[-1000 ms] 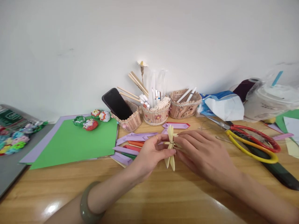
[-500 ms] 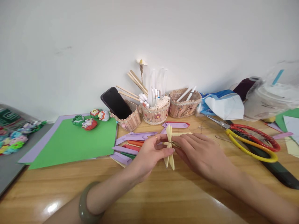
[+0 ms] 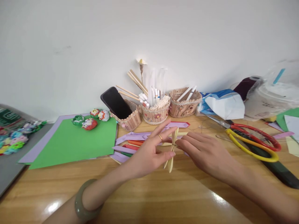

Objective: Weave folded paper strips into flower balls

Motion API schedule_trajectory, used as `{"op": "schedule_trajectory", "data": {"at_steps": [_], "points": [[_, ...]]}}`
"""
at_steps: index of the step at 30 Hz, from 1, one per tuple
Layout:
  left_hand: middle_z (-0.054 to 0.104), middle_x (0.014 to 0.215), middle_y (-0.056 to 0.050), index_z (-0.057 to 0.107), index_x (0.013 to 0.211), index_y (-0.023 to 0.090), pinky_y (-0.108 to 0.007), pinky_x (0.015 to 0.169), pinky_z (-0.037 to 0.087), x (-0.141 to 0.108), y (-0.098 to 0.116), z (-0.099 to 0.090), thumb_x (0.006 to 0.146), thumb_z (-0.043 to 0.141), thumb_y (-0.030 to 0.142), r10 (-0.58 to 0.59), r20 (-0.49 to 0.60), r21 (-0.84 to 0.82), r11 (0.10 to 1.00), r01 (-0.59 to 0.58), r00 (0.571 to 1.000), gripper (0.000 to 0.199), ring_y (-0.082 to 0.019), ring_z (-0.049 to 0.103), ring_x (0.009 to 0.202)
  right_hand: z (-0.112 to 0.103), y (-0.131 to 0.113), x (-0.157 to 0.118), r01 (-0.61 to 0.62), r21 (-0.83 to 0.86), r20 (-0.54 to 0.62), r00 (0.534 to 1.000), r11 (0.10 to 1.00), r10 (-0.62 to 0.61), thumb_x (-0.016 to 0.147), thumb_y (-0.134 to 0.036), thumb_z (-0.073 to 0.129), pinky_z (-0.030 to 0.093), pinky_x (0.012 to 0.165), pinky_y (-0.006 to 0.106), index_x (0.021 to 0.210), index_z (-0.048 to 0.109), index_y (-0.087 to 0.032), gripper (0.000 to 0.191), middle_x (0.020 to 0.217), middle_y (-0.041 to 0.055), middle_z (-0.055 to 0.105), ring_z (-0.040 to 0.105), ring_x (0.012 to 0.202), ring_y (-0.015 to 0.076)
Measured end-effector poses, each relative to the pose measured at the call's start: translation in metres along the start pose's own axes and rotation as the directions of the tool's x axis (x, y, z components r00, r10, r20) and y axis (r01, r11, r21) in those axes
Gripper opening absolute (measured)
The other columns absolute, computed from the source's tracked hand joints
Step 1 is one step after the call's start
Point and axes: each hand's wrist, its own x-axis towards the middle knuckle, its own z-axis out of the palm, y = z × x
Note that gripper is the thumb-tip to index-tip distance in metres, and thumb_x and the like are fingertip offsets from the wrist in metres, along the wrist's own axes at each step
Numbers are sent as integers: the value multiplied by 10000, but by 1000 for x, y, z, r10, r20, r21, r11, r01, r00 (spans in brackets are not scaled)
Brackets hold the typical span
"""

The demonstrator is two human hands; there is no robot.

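Observation:
A bundle of folded pale-yellow paper strips (image 3: 171, 163), pinched at its middle and fanning out above and below, is held over the table between both hands. My left hand (image 3: 147, 152) steadies it with the thumb against its near side, while two of its fingers stretch out past the top. My right hand (image 3: 203, 149) is closed at the bundle's middle from the right, fingertips together; what they pinch there is mostly hidden. Folded purple, red and green paper pieces (image 3: 130, 137) lie beneath and behind my left hand.
Three wooden-stick baskets (image 3: 155, 116) stand along the wall, one holding a phone (image 3: 116, 102). Large scissors (image 3: 252, 140) with red and yellow handles lie right, near a plastic cup (image 3: 268, 102) and tissue pack (image 3: 219, 96). Green paper (image 3: 77, 146) carries small paper flowers (image 3: 89, 124) on the left.
My left hand's fingers have lifted and spread from the paper bundle. The bundle has shifted slightly right and tilted, and my right hand has moved slightly right.

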Motion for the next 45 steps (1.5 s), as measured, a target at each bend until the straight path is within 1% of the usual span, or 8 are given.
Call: {"op": "schedule_trajectory", "data": {"at_steps": [4,7,10,13,18,26,35,45], "points": [[188,1500,-19,322,1340,375,-353,825,505,0,7,-6,759,596,204,66,100,188,979,-84,993,664,-298,257,1331,0,1,0,16,11,5,1000,1000,-17,943,-149,242,366,539,269,768,564,-136,366,659,52,578,505,604,162],[223,1489,-20,306,1351,345,-446,1023,334,-1,10,-10,769,600,280,84,155,292,948,-127,984,655,-267,192,1362,2,1,-2,7,-25,-16,1000,1000,-8,935,-145,258,376,536,267,850,561,-122,315,688,58,595,537,632,169],[189,1495,-33,237,1380,316,-479,1094,158,-3,10,-11,716,654,352,70,130,332,937,-110,989,784,-263,170,1369,5,0,-5,-28,-60,-17,999,998,27,921,-148,292,358,506,264,887,541,-126,252,669,43,584,534,593,162],[114,1507,-53,164,1401,279,-493,1095,116,-7,10,-7,677,675,414,9,98,390,920,-47,995,896,-275,122,1377,7,-3,-7,-43,-73,-10,999,996,43,916,-160,311,350,507,270,900,530,-131,221,687,45,590,543,594,164],[94,1510,-89,164,1410,226,-475,1093,142,-6,8,-1,676,646,484,-43,28,444,896,26,999,915,-284,132,1374,7,-5,-5,-46,-87,0,999,995,46,933,-190,293,333,488,267,840,523,-143,252,658,33,572,545,577,162],[284,1465,-76,272,1381,283,-472,1074,213,-1,5,-12,714,646,359,83,58,503,859,-101,995,768,-270,255,1339,8,-5,-5,-98,-81,-11,995,992,97,938,-171,280,337,506,271,774,523,-152,294,612,25,576,541,532,155],[607,992,-158,588,1068,79,-478,983,323,-1,3,4,753,458,153,298,46,883,435,-178,954,348,-315,435,1129,11,-10,-6,-99,-106,-67,994,989,92,911,-139,330,302,507,274,724,507,-166,260,558,1,533,493,497,142],[636,904,-103,579,979,155,-397,851,384,0,-7,5,874,343,155,336,108,911,344,-229,936,257,-239,527,904,6,-11,0,-85,-80,-102,992,993,76,916,-189,347,377,568,288,840,538,-146,210,770,76,629,558,685,187]]}}
